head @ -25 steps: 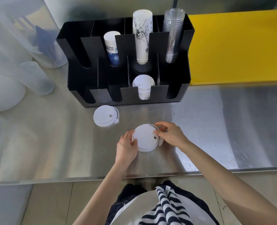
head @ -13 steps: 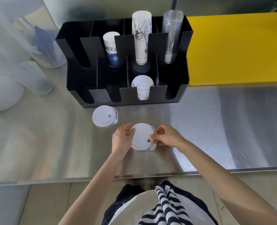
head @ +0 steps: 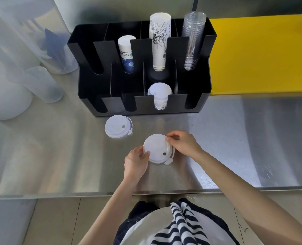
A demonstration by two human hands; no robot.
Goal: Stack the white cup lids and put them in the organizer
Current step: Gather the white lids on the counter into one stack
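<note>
A small stack of white cup lids [head: 157, 149] rests on the steel counter in front of me. My left hand [head: 135, 161] grips its lower left rim and my right hand [head: 183, 144] pinches its upper right rim. Another white lid stack [head: 117, 129] lies loose to the upper left, just in front of the black organizer [head: 194, 96]. A stack of white lids [head: 159, 93] stands in the organizer's front row, third slot from the left.
The organizer's back row holds a printed paper cup stack [head: 160, 41], a blue-and-white cup stack [head: 126, 53] and clear plastic cups [head: 193, 39]. A yellow board [head: 261, 53] lies to the right. Translucent containers [head: 40, 84] stand at the left. The counter edge [head: 58, 194] runs close to me.
The lid stack between my hands has turned, so its tab and hole went from the right side to the lower right. My hands shifted around its rim.
</note>
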